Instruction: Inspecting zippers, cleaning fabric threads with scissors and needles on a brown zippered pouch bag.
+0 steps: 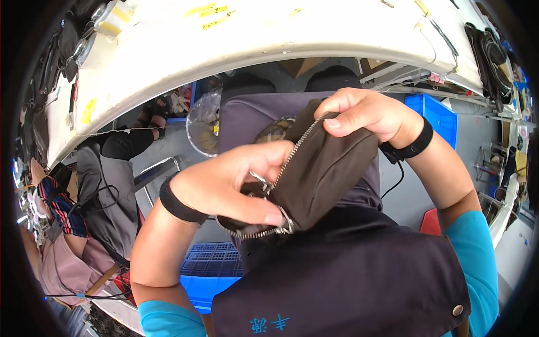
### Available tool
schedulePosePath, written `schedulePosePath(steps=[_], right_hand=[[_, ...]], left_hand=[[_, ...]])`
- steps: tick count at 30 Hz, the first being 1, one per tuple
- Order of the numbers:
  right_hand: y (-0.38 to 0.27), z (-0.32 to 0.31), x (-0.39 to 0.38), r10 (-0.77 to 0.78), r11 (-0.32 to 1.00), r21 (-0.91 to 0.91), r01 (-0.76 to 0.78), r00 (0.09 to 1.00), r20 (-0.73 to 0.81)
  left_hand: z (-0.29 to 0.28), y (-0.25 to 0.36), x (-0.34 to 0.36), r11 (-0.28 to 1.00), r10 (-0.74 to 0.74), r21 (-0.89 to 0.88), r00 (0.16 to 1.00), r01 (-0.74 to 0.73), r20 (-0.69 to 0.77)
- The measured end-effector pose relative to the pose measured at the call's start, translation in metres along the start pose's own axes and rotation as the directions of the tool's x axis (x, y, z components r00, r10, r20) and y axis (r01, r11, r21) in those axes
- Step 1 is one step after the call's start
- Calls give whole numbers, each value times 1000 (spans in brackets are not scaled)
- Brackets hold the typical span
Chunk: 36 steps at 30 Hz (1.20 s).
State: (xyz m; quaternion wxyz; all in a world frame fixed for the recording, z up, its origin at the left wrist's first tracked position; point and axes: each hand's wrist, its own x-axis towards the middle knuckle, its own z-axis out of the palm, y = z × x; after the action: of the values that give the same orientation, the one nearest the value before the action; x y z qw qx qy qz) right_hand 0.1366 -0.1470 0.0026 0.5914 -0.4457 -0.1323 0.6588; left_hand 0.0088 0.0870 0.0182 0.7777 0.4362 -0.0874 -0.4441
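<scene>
I hold a small dark brown fabric pouch (pixel 325 174) with a silver zipper (pixel 292 154) above my lap. My left hand (pixel 230 182) grips its lower end, thumb pressed by the metal zipper pull (pixel 259 181) and fingers curled under the open mouth. My right hand (pixel 368 115) pinches the pouch's upper corner at the top end of the zipper. Black bands circle both wrists. A dark apron (pixel 348 281) covers my lap beneath the pouch.
A white worktable (pixel 269 33) curves across the top. A blue plastic crate (pixel 210 269) sits under my left arm, another blue bin (pixel 435 112) at right. Another person in grey and black clothing (pixel 106 191) sits to my left. A clear plastic bag (pixel 203 126) lies on the floor.
</scene>
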Motion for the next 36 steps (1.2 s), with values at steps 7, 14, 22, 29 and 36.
schedulePosePath(steps=[7, 14, 22, 29, 36], right_hand=[[2, 6, -6, -4, 990, -142, -11, 995, -103], [-12, 62, -55, -464, 164, -899, 406, 836, 293], [2, 79, -66, -688, -148, -858, 493, 572, 447], [15, 58, -71, -592, 783, -377, 495, 779, -206], [31, 39, -77, -565, 819, -218, 531, 678, -471]], left_hand=[[6, 5, -2, 1000, -6, -13, 995, 5, -100], [41, 13, -20, 331, 510, 935, 858, -126, -65], [70, 6, -35, -43, 725, 994, 688, 99, -37], [44, -14, -43, 104, 678, 955, 683, 277, -272], [37, -32, -37, 309, 729, 951, 646, -15, -227]])
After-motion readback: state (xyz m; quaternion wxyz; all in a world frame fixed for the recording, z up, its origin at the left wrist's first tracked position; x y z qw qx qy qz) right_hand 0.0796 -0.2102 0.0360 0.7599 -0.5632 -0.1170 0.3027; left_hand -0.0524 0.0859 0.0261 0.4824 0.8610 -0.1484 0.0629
